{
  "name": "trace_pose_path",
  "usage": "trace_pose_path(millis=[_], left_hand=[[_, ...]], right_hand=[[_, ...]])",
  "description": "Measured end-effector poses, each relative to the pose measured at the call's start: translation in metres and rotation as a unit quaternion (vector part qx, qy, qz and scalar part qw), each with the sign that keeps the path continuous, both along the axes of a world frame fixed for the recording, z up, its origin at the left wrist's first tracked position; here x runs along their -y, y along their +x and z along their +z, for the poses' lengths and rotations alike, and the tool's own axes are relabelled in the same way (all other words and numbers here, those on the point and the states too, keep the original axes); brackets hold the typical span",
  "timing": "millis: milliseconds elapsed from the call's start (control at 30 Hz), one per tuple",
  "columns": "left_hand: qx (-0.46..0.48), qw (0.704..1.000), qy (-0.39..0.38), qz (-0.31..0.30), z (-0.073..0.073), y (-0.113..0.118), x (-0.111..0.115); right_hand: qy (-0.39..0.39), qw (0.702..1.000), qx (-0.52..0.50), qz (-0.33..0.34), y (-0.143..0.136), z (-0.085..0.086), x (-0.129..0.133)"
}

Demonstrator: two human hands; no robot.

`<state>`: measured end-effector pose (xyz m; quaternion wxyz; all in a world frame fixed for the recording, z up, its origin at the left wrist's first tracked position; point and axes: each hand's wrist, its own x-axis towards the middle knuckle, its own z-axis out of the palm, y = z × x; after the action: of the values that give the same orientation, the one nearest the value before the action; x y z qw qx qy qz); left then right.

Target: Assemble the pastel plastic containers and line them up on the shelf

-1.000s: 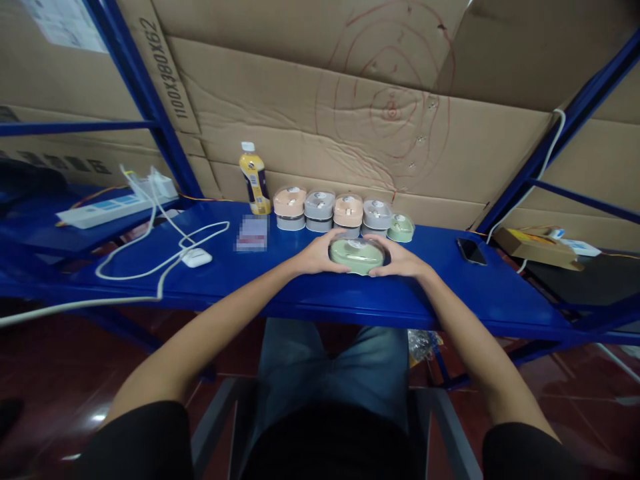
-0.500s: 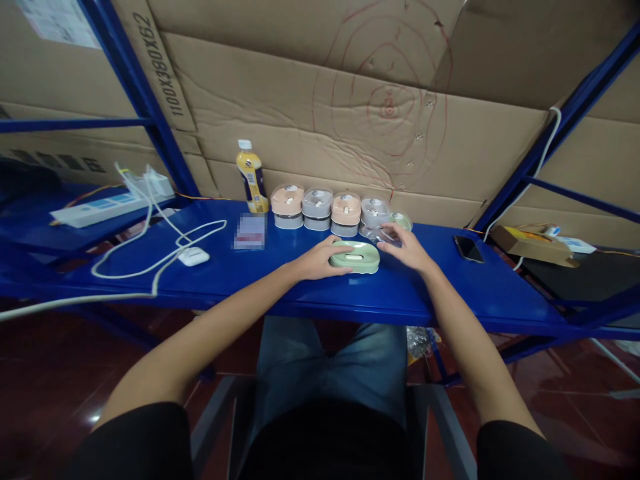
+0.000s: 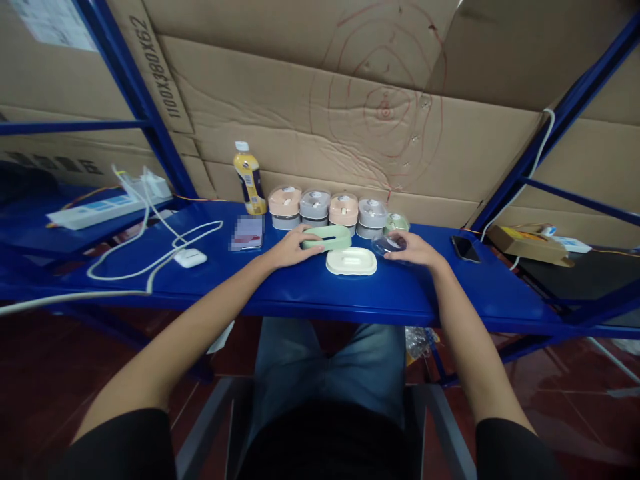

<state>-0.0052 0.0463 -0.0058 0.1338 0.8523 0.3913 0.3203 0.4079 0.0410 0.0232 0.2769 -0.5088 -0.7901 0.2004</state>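
A green oval ring-like case part [image 3: 334,238] is gripped at its left end by my left hand [image 3: 295,247]. Just in front of it a cream oval tray [image 3: 351,261] lies on the blue table [image 3: 300,288]. My right hand [image 3: 413,248] has its fingers around a clear plastic cover [image 3: 384,245], to the right of the tray. Behind stand several stacked oval boxes with clear lids, among them a pink one [image 3: 285,199], a grey one [image 3: 315,204] and a green one [image 3: 397,222] at the right end.
A yellow bottle [image 3: 249,180] stands left of the boxes, with a flat blurred item [image 3: 247,232] before it. White cables and a white earphone case [image 3: 190,258] lie to the left. Right of my hands are a phone [image 3: 465,249] and an open carton [image 3: 530,245].
My left hand has lifted the green part off and moved it left and back, uncovering the cream tray. The clear cover in my right hand has shifted slightly right.
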Motion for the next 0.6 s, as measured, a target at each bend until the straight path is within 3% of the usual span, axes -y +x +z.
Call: trace_pose_path(millis=[100, 233, 400, 600], left_hand=[[-0.023, 1.0, -0.01, 0.016, -0.005, -0.014, -0.006], [-0.019, 1.0, -0.013, 0.014, -0.005, -0.011, -0.003], [0.023, 0.999, 0.007, -0.027, 0.003, 0.02, 0.016], [0.036, 0.996, -0.04, -0.065, -0.002, 0.06, 0.029]], right_hand=[[-0.002, 0.999, 0.025, 0.019, -0.001, 0.0, 0.0], [-0.008, 0.999, 0.032, 0.017, -0.002, -0.002, 0.0], [0.075, 0.995, -0.07, -0.009, -0.008, 0.0, 0.002], [0.139, 0.981, -0.066, 0.122, -0.051, 0.009, 0.018]])
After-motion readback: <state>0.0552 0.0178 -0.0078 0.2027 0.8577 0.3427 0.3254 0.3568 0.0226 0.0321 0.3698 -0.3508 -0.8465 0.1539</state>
